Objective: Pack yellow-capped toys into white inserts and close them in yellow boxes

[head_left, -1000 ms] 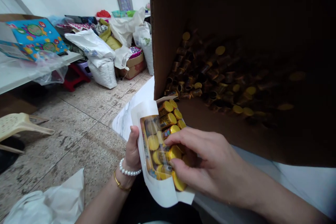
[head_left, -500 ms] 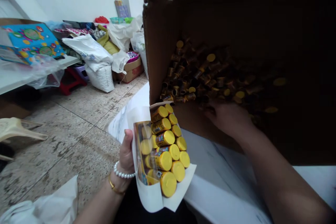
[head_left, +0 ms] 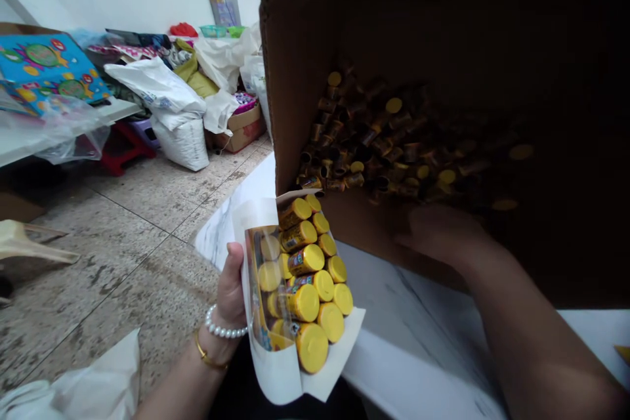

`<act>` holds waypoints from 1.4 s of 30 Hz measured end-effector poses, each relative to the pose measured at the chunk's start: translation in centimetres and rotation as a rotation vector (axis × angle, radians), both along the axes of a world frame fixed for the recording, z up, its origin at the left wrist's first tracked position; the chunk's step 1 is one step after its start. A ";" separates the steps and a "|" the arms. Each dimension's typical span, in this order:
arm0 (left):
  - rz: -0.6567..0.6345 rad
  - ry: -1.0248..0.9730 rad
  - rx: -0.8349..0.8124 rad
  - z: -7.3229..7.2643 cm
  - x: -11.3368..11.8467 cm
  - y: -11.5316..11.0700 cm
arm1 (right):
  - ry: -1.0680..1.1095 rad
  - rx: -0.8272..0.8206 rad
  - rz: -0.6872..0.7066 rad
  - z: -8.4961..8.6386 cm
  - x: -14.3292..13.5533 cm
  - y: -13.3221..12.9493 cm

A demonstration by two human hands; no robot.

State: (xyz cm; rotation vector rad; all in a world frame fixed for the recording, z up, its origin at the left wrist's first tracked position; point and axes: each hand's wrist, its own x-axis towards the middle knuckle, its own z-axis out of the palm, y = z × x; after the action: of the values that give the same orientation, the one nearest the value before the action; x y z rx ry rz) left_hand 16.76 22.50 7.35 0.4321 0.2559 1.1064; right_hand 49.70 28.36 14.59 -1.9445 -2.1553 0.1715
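Note:
My left hand [head_left: 233, 285] grips the side of a small white carton [head_left: 275, 374] with a clear window, its thumb along the edge. Rows of small yellow-capped tubs [head_left: 306, 259] fill the carton, caps facing up and to the right. My right hand [head_left: 438, 233] reaches into a large cardboard box [head_left: 300, 33] lying on its side. In there, near the hand, is a heap of similar small tubs [head_left: 378, 144], some with yellow ends showing. Shadow and blur hide the right fingers and anything in them.
The box rests on a marble-patterned table [head_left: 408, 321]. A side table at left holds a blue printed box [head_left: 49, 65]. White sacks [head_left: 180, 138], a red stool [head_left: 125, 151] and a cream plastic stool [head_left: 34, 243] stand on the floor.
My right hand has shifted slightly right and a little lower inside the box. My left hand still holds the carton; the whole view has moved a little.

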 end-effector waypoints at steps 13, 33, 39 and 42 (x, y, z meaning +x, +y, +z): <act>-0.073 -0.122 0.110 -0.5 0.0 -0.1 | 0.056 -0.198 0.169 3.9 1.9 -1.1; -0.004 0.017 -0.023 -0.3 0.0 -0.2 | 1.007 0.071 0.232 0.3 -7.8 -1.9; 0.015 0.008 -0.052 -0.6 0.1 -0.2 | 0.840 0.157 0.355 3.5 -9.3 -5.1; -0.010 0.014 -0.014 -0.4 0.2 -0.1 | 0.586 0.309 0.506 3.9 -11.1 -6.2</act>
State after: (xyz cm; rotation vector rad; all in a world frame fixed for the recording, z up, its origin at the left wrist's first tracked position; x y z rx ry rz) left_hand 16.98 22.36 6.97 0.4283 0.2736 1.0918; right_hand 38.64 22.18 18.51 -0.9919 -2.0521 0.4064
